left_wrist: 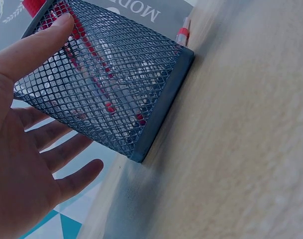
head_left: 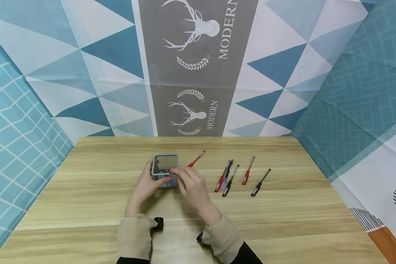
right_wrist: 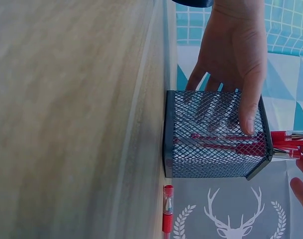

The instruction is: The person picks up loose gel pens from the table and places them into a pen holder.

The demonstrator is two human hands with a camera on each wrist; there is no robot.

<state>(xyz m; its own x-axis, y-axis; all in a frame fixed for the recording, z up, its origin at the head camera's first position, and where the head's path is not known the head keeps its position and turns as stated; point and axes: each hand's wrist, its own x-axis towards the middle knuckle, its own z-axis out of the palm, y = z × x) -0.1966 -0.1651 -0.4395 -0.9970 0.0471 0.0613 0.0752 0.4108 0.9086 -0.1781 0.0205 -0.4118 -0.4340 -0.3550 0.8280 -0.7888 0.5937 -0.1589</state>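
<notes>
A dark mesh pen holder (head_left: 169, 183) stands upright on the table. My left hand (head_left: 143, 189) grips it from the left, with the thumb (left_wrist: 37, 47) on the near mesh wall and the other fingers round the far side. Two red pens (right_wrist: 251, 148) show through the mesh, their upper ends sticking out above the rim. At that rim my right hand (head_left: 194, 187) pinches the top of a red pen (head_left: 169, 170) between thumb and fingers. Just behind the right hand, another red pen (head_left: 197, 158) lies on the table.
To the right on the wooden table (head_left: 283, 227) lie several pens: a red one (head_left: 220, 181), a black one (head_left: 230, 181) beside it, another red one (head_left: 248, 171) and a black one (head_left: 260, 183) farthest right. A patterned cloth (head_left: 191, 73) hangs behind the table.
</notes>
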